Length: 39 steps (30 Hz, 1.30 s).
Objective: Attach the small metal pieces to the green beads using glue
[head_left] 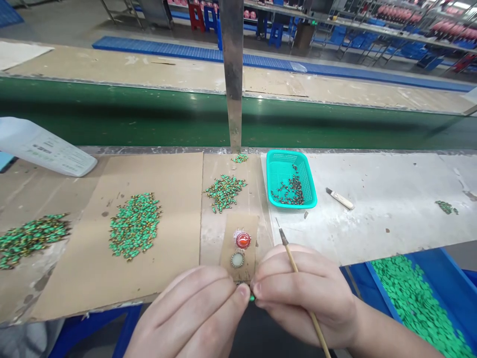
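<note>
At the table's front edge, my left hand and my right hand meet with thumbs and fingertips pinched together. Between them shows a bit of a small green piece, mostly hidden by my fingers. A thin paintbrush with a wooden handle lies through my right hand, its tip pointing up and away. Just beyond my fingertips, on a cardboard strip, are a small pot of red-orange liquid and a round whitish disc with a beaded rim.
Piles of small green-and-gold pieces lie on cardboard to the left, with another pile in the middle. A turquoise basket holds small dark pieces. Right of it lies a short brush. A blue bin of green pieces stands lower right. A metal post rises ahead.
</note>
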Each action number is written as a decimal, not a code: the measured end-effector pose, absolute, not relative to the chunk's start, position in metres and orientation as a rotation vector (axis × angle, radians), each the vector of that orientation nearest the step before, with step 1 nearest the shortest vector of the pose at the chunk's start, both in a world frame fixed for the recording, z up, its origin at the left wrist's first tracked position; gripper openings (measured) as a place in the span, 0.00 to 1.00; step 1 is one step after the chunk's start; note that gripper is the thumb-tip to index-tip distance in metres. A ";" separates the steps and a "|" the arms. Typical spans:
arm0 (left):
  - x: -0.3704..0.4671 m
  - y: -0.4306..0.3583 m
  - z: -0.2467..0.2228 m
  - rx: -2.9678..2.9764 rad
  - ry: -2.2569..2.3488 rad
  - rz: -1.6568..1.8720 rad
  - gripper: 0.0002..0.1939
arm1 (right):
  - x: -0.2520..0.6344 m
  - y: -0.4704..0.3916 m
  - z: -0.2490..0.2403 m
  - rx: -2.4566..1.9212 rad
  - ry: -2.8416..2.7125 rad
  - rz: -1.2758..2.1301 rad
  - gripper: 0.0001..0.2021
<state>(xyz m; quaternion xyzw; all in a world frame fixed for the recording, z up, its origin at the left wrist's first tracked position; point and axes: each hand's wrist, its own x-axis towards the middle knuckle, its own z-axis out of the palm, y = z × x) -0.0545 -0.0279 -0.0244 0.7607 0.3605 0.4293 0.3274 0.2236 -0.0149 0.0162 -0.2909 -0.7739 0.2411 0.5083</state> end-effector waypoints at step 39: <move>-0.018 0.000 0.015 1.984 1.024 0.862 0.11 | 0.212 -0.010 0.013 -1.090 -1.484 1.132 0.07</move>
